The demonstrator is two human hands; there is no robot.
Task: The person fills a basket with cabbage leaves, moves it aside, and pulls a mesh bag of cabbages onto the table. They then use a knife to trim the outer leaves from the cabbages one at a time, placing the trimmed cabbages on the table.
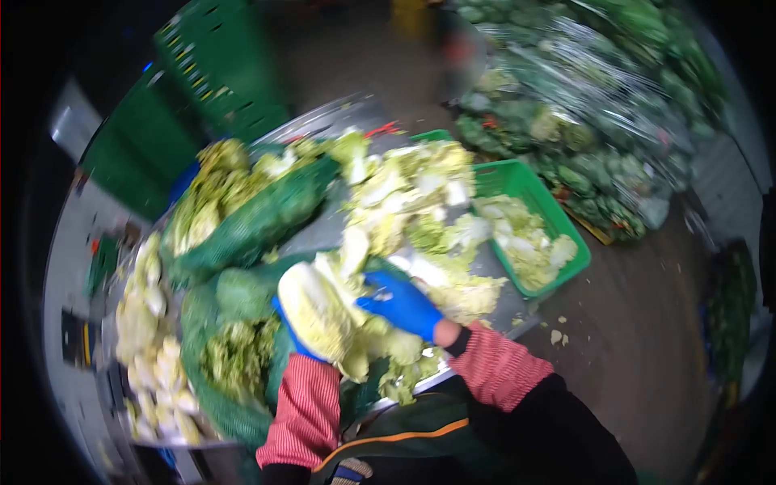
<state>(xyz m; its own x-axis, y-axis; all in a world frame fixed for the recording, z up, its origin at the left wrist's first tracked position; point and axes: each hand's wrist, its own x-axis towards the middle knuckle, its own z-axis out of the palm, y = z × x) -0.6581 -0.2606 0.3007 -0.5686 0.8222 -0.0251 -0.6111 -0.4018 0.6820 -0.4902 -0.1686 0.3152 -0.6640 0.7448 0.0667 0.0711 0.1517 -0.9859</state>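
Observation:
My left hand [303, 346], in a blue glove, cradles a pale napa cabbage [311, 311] from its left and under side; most of its fingers are hidden behind the head. Just right of the cabbage is my right hand [402, 305], also blue-gloved, with thumb and fingers apart. Its fingertips are close to loose outer leaves [353, 250], and whether they touch is blurred. Beneath both hands lie more leaves [396, 343] at the table's near edge. Green mesh sacks [263, 222] holding cabbages lie to the left of the hands.
Loose cabbage leaves [404, 190] are heaped on the metal table [311, 234]. A green crate [566, 234] with leaves stands at its right. Trimmed cabbages [153, 364] are piled far left. Green crates [222, 73] are stacked behind; plastic-wrapped greens [590, 97] stand back right.

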